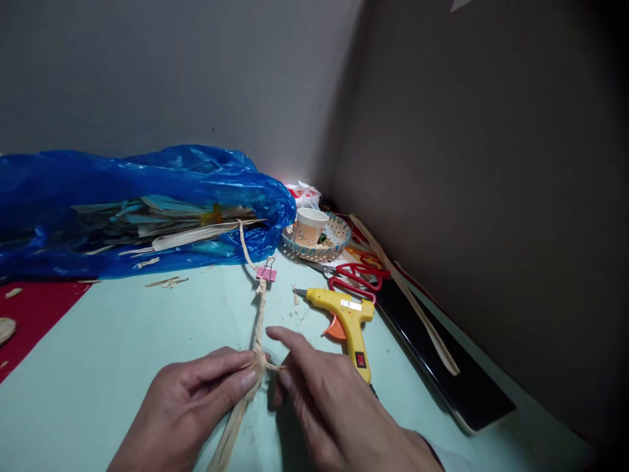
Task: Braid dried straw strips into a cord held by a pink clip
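Observation:
A pale braid of dried plant strips (260, 321) runs down the middle of the table. Near its top a pink binder clip (266, 273) grips it. My left hand (196, 400) pinches the braid between thumb and fingertips, and loose strips (230, 432) hang toward me below that pinch. To the right, my right hand (324, 393) holds a thin strand (273, 367) that comes off the braid sideways. Its index finger stretches forward beside the braid, while the thumb and other fingers close on the strand's end.
A yellow glue gun (344, 308) lies right of my right hand, with red-handled scissors (356, 275) behind it. Further right is a black flat panel (432, 354) bearing a long strip. A basket (339, 239) holds a paper cup (309, 226). A blue plastic bag (196, 170) of dried strips lies back left.

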A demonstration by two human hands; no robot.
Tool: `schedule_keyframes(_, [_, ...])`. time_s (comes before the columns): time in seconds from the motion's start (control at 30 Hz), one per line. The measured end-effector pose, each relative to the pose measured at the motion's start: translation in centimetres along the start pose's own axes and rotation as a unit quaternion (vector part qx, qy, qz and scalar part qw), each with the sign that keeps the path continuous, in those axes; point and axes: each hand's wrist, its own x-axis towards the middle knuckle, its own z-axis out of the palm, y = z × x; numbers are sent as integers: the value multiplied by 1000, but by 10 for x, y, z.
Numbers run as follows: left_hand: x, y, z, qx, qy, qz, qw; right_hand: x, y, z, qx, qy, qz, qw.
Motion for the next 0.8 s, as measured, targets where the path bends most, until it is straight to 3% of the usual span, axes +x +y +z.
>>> schedule_keyframes(0.1, [0,2,0,101,16,61,993,3,-3,-4,47,-43,69,996])
schedule_keyframes(0.3, [-5,7,13,124,116,112,979,16,0,10,97,-13,48,994])
schedule_keyframes(0.5, [-8,-5,9,255,92,143,952,22,-3,19,158,-26,115,980])
schedule_keyframes(0.63, [-12,-9,9,266,131,211,931,23,-5,17,203,-18,124,971])
schedule_keyframes(0.8, [-16,2,9,331,161,279,887,23,-4,16,203,8,123,971])
